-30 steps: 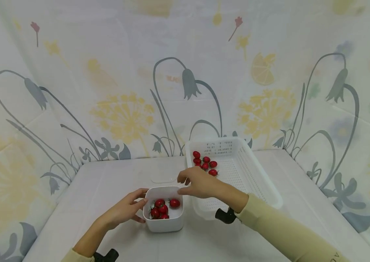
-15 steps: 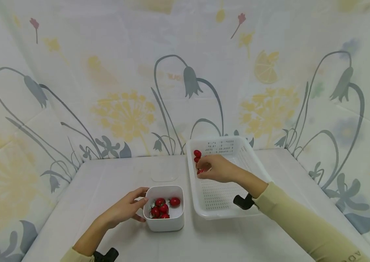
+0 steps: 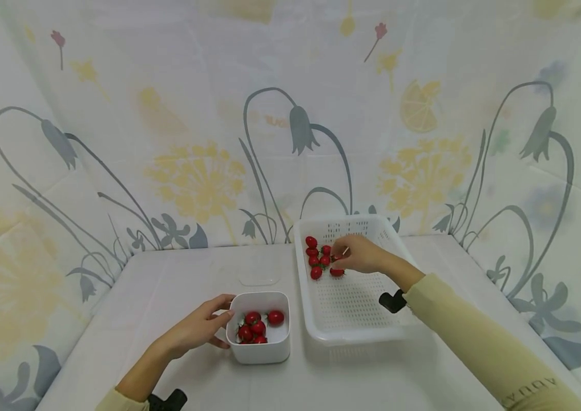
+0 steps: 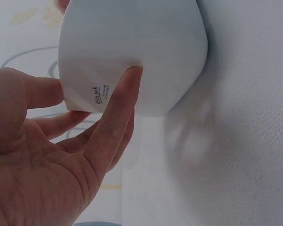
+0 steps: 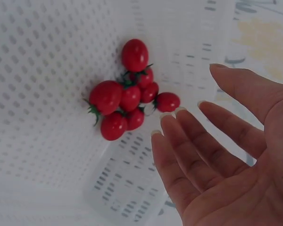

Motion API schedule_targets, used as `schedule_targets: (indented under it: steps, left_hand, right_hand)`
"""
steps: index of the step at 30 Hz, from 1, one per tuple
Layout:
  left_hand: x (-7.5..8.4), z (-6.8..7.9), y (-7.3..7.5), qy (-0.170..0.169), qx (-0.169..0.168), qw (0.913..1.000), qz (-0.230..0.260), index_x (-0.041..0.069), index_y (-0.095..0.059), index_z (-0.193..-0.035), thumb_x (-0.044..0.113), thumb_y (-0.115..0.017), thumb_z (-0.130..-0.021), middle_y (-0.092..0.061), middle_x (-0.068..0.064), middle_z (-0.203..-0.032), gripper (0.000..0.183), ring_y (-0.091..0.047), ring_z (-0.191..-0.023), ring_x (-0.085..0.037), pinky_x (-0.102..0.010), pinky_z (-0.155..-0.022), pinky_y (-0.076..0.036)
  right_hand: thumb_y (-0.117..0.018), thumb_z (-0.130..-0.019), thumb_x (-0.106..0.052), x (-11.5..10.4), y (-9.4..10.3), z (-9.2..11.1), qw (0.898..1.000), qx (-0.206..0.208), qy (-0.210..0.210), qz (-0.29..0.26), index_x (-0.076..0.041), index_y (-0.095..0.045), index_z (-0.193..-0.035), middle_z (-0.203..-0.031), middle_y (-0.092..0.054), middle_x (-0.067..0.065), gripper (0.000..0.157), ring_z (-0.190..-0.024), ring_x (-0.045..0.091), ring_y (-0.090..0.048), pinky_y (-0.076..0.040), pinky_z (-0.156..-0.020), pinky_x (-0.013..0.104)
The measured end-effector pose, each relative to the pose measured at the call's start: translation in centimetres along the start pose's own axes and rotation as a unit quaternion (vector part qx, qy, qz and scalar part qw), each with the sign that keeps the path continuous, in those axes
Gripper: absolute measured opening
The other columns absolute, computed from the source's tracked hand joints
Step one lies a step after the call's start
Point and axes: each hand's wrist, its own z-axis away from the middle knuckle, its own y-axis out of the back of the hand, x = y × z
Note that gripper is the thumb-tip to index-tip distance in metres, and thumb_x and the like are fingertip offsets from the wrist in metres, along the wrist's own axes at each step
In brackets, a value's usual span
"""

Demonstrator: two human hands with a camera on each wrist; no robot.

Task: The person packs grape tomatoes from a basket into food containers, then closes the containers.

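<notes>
While the left hand rests loosely spread against the box, presumably to steady it, the right hand, fingers apart and holding nothing, hovers near tomatoes in the basket right of the box, which holds more tomatoes.

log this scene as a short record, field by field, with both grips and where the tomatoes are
left grip: fingers touch the side of the box
right grip: in the basket beside its tomatoes, holding none; contact unclear
box: small, white, upright on the table
tomatoes in box: several, red
basket: larger, white, full of small holes, right of the box
tomatoes in basket: eight visible, red, clustered toward the far left
backdrop: pale cloth with printed flowers
</notes>
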Motion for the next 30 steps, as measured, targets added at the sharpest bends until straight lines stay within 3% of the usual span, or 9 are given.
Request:
schedule_targets:
  steps: [9,16,30]
  left_hand:
    - [-0.2,0.0,0.0,0.006,0.006,1.0000,-0.003,0.002,-0.040,-0.150,0.015,-0.048,-0.109,-0.046,-0.030,-0.142,0.043,-0.063,-0.108,-0.037,-0.049,-0.073,-0.064]
    - [0.0,0.0,-0.1,0.008,0.006,0.9999,-0.004,0.003,-0.040,-0.150,0.016,-0.048,-0.109,-0.046,-0.030,-0.142,0.044,-0.063,-0.108,-0.037,-0.048,-0.074,-0.064]
    - [0.1,0.1,0.0,0.012,0.010,0.9999,-0.006,0.004,-0.043,-0.149,0.018,-0.050,-0.109,-0.047,-0.028,-0.143,0.043,-0.063,-0.108,-0.035,-0.045,-0.074,-0.064]
  right_hand:
    - [-0.074,-0.091,-0.011,2.9,-0.5,-1.1,0.999,-0.014,-0.036,0.013,0.007,-0.069,-0.112,-0.104,-0.070,0.017,0.028,-0.097,0.030,-0.065,-0.059,-0.087,0.045]
    - [-0.076,-0.089,-0.012,4.7,-1.5,-2.0,0.998,-0.023,-0.046,0.031,0.004,-0.069,-0.112,-0.103,-0.070,0.014,0.029,-0.097,0.029,-0.066,-0.058,-0.089,0.046]
    - [-0.078,-0.086,-0.009,5.6,-3.2,-3.1,0.995,-0.048,-0.074,0.047,0.002,-0.072,-0.107,-0.095,-0.069,0.010,0.024,-0.092,0.025,-0.063,-0.057,-0.083,0.040]
